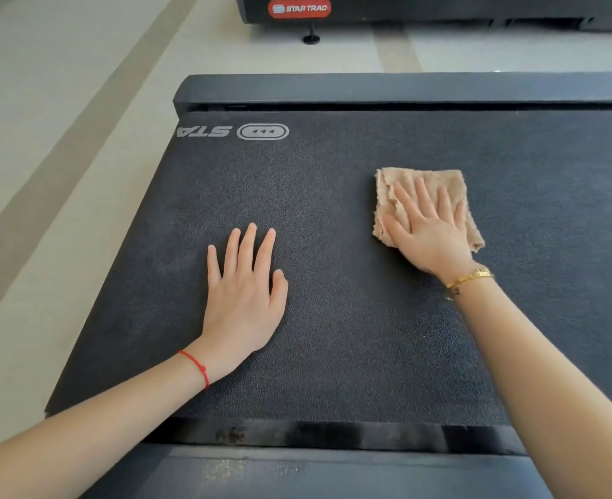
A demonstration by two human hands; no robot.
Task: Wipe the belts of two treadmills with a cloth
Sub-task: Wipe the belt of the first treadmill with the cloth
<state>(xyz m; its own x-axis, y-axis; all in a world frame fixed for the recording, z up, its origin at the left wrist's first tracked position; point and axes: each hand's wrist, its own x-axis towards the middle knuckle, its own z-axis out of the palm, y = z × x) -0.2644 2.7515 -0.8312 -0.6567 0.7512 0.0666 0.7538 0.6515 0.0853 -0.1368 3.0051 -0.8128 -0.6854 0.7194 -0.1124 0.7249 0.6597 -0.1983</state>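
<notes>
Treadmills: two, a near belt (pixel 351 282) and a second treadmill (pixel 441 9) beyond
Cloth: one cloth (pixel 423 185), beige, folded, fluffy, on the near belt's right part
Right hand (pixel 430 232): flat, fingers straight, pressing cloth
Left hand (pixel 243 293): flat, fingers spread on belt, holding nothing

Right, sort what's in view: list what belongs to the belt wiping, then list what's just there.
Part of the job:
- tan cloth, flat on the belt
- treadmill belt
- right hand, pressing on the cloth
- left hand, flat on the belt
- second treadmill, beyond, untouched

Just there:
- floor
- red string bracelet
- gold bracelet
</notes>
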